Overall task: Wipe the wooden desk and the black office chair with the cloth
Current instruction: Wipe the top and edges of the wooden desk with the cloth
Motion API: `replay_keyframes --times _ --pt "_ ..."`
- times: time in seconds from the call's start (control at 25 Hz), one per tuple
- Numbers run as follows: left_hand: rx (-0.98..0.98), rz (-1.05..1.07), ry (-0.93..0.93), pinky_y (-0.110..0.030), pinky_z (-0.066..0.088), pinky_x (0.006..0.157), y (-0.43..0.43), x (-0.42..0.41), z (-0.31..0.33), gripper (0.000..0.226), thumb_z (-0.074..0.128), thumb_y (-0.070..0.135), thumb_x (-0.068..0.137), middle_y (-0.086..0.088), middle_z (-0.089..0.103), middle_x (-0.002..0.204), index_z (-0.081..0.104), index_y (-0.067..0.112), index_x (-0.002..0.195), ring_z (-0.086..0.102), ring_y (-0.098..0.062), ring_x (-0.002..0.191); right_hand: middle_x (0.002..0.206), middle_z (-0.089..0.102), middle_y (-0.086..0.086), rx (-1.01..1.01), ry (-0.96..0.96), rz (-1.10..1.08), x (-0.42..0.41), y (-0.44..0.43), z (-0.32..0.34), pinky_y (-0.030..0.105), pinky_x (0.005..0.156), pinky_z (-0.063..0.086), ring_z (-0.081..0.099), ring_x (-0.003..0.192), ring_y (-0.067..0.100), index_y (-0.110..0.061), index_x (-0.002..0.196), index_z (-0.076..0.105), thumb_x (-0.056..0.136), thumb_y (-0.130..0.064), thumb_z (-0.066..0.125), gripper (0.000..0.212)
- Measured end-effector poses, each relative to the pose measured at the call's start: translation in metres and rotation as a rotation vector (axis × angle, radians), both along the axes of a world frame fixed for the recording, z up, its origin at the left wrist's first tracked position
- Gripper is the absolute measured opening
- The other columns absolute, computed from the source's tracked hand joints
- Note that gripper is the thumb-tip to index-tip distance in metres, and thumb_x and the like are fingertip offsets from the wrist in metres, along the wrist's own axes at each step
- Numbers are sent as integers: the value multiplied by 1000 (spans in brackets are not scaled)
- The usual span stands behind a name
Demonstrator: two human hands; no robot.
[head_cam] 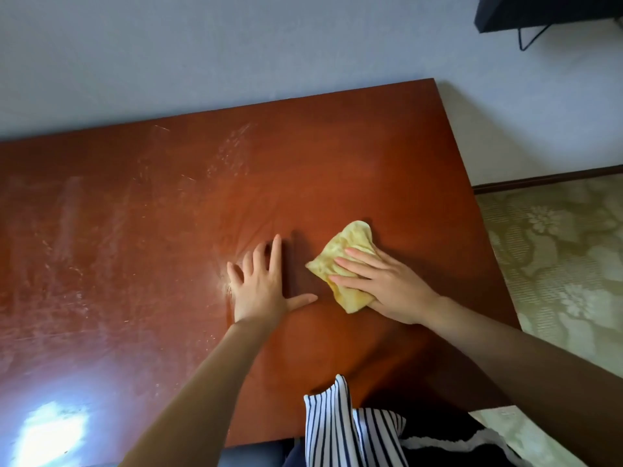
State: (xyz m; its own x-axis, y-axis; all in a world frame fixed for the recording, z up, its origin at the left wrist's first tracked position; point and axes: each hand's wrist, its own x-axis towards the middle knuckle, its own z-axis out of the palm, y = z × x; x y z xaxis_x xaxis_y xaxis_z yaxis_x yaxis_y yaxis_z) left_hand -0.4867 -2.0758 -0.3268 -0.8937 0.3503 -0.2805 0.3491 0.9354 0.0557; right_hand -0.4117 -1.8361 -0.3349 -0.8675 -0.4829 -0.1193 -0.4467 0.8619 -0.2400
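Pressing cloth (342, 249) on smeared desk (161, 217) (right hand (387, 286)), patterned floor (566, 261) beside

The only view comes from a wide-angle camera worn on the person's head. It looks forward and steeply down onto the desk (135, 230) from above its near edge, close enough that the left hand (259, 284) and right hand (387, 284) lie just below the middle of the frame. The view is tilted, so the desk's far edge slopes up to the right against the wall (236, 45) that fills the top, and a strip of floor (566, 264) shows past the desk's right edge.
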Motion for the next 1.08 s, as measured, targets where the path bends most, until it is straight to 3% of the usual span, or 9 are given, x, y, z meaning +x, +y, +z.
replay_keyframes --times 0.12,0.28,0.52,0.68,0.84,1.0,1.08 --pt "-7 -52 16 -58 9 113 -4 -27 3 122 43 89 58 -10 18 150 -3 24 151 14 -33 139 151 34 -4 88 14 6 6 33 5 47 113 29 23 143 19 -30 144 38 87 -29 60 61" --pt "43 -13 -81 -56 -3 114 -1 -62 3 122 46 87 62 -7 -19 157 -13 26 150 -18 -29 144 152 32 -2 134 -3 -198 -22 67 13 48 112 30 20 143 22 -29 145 36 85 -23 65 66" --pt "93 -15 -164 -54 -11 111 16 -97 -4 129 46 88 57 -7 -34 152 -23 25 146 -33 -25 138 159 9 -2 127 -106 -569 -97 101 14 45 118 10 -5 146 19 -32 149 16 100 -22 40 56" --pt "101 -16 -218 -51 -20 107 28 -96 -12 134 32 95 48 -3 -43 146 -37 23 137 -43 -18 130 160 2 3 103 -218 -705 -166 86 14 55 115 4 -10 145 31 -30 151 13 103 -31 29 51" --pt "84 -14 -181 -50 -23 104 28 -95 -17 131 17 99 43 1 -52 138 -47 26 130 -47 -17 129 160 -6 2 101 -287 -676 -216 44 11 60 112 1 -15 143 35 -36 150 5 102 -41 25 52" --pt "66 -16 -178 -50 -22 105 28 -95 -19 131 12 101 41 3 -51 139 -45 26 132 -44 -17 131 160 -3 1 95 -179 -497 -222 -23 1 58 113 -2 -13 144 32 -39 150 6 100 -44 27 54" --pt "78 -4 -196 -48 -23 105 30 -97 -18 132 15 101 40 5 -52 139 -46 28 131 -44 -15 131 160 4 -1 74 -92 -511 -209 -48 -6 54 115 -2 -8 146 28 -38 149 13 100 -45 28 53"
